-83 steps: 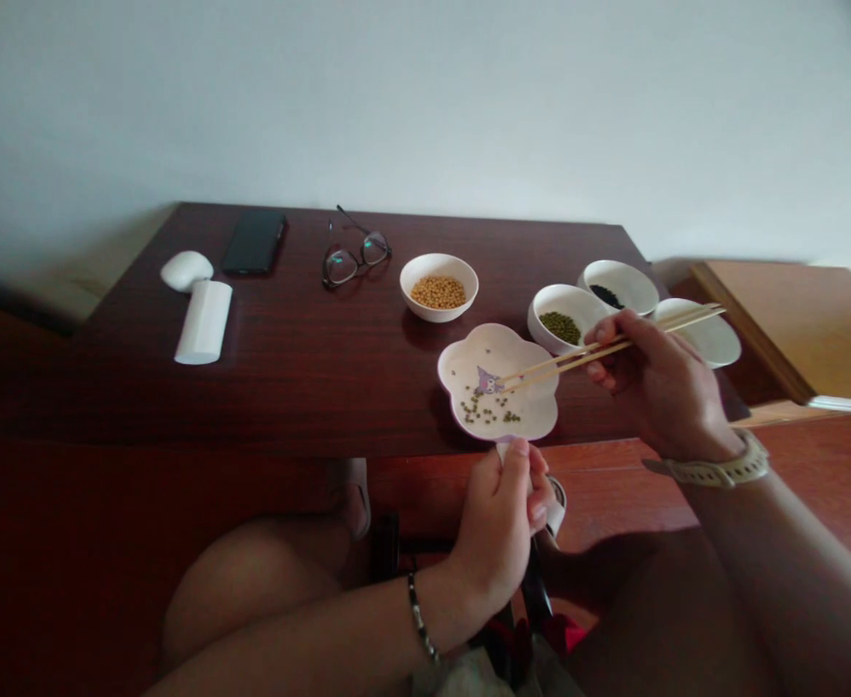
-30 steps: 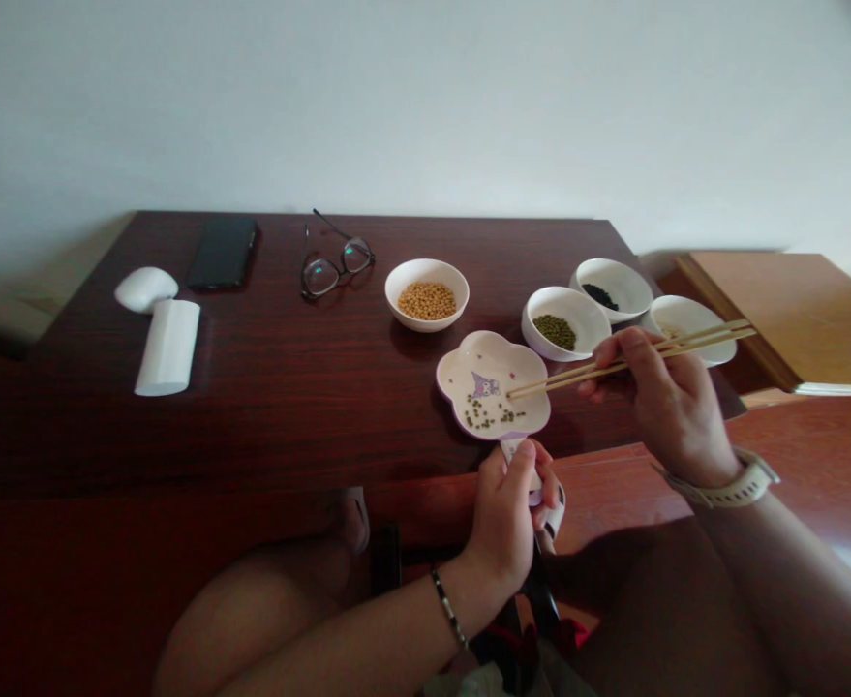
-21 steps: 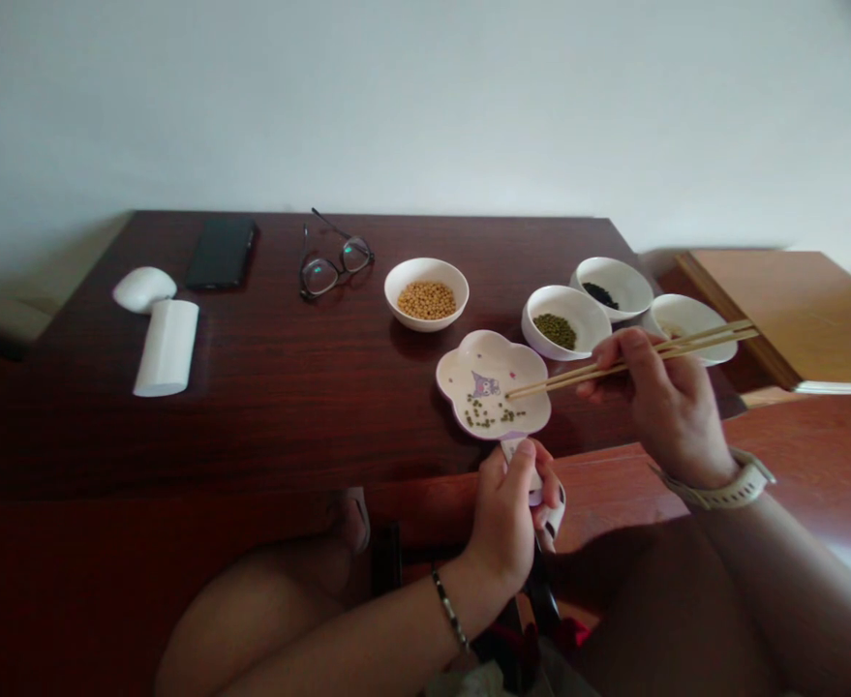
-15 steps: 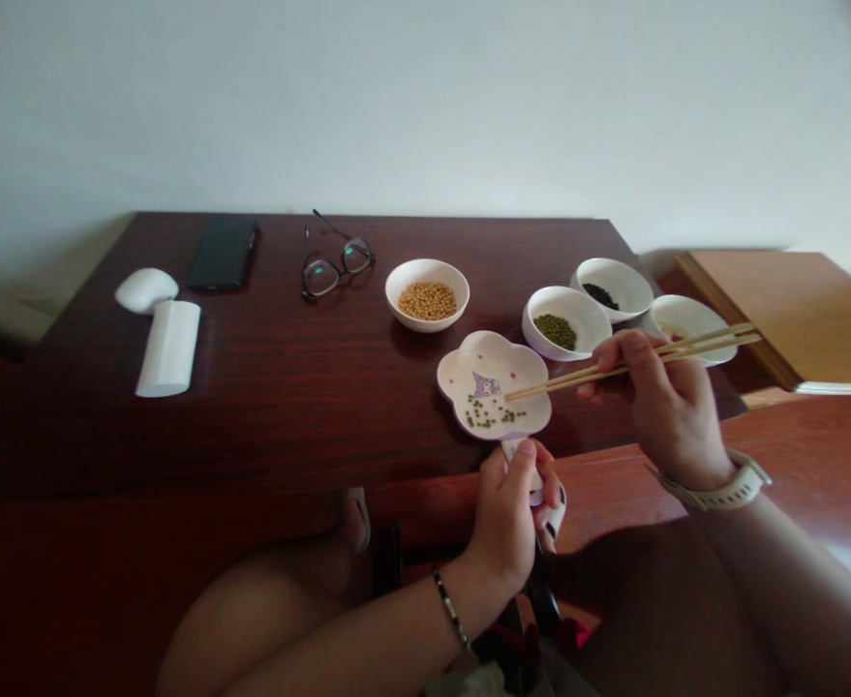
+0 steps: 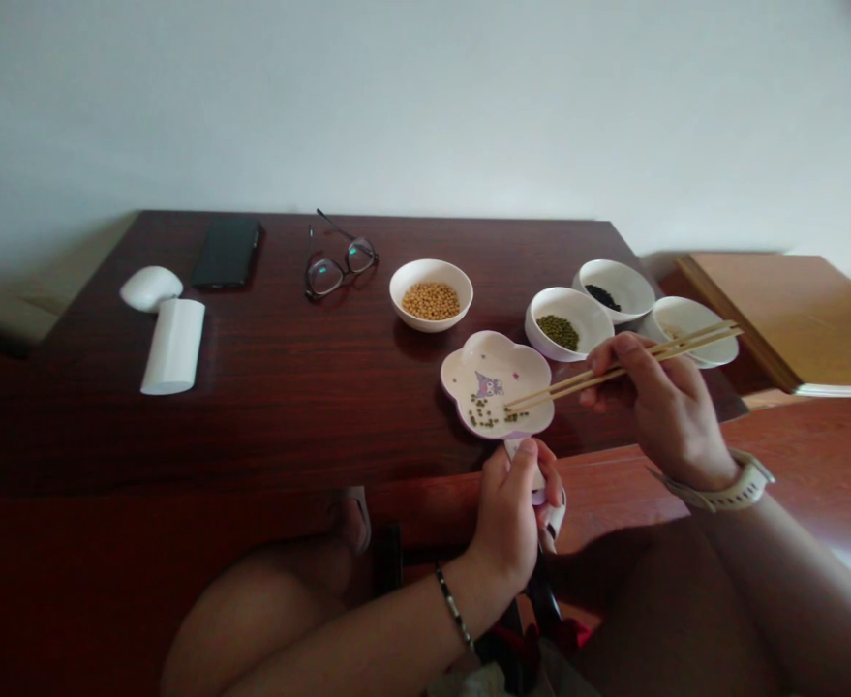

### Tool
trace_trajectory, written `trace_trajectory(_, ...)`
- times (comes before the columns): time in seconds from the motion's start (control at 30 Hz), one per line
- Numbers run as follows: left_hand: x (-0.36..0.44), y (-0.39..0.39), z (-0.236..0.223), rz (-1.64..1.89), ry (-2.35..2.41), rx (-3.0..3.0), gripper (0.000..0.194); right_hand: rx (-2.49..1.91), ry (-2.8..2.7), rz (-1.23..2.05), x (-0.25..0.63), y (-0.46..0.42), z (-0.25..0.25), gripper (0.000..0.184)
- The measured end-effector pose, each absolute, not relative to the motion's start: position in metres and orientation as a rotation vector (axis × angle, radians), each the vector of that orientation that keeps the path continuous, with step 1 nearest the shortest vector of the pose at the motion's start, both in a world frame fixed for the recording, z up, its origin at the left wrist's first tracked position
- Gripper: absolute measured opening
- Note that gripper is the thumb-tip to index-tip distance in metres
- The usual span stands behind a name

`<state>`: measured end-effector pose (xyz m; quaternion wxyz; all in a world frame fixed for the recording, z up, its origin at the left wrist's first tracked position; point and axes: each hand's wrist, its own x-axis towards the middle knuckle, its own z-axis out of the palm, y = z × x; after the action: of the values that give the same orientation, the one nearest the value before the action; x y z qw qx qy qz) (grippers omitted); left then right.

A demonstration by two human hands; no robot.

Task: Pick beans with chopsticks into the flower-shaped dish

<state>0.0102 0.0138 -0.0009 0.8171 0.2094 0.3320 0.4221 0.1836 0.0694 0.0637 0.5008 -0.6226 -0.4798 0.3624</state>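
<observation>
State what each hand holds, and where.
The right hand holds wooden chopsticks near their middle; the left hand grips a white object, too hidden to name.

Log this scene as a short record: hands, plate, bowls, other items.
Right hand: grips wooden chopsticks, tips over the flower-shaped plate
Left hand: holds a white tab at the plate's near edge
Plate: scattered green mung beans, cartoon print
Bowls: soybean bowl, mung bean bowl, black seed bowl, fourth white dish
Other items: glasses, phone
</observation>
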Motion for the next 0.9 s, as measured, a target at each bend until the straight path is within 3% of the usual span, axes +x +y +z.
trace_trajectory(0.9, 0.0093, 0.0139, 0.0019, 0.893, 0.725, 0.446, 0.049, -1.470, -1.092, 0.829, 0.1814, 0.0677, 0.0654, 0.042)
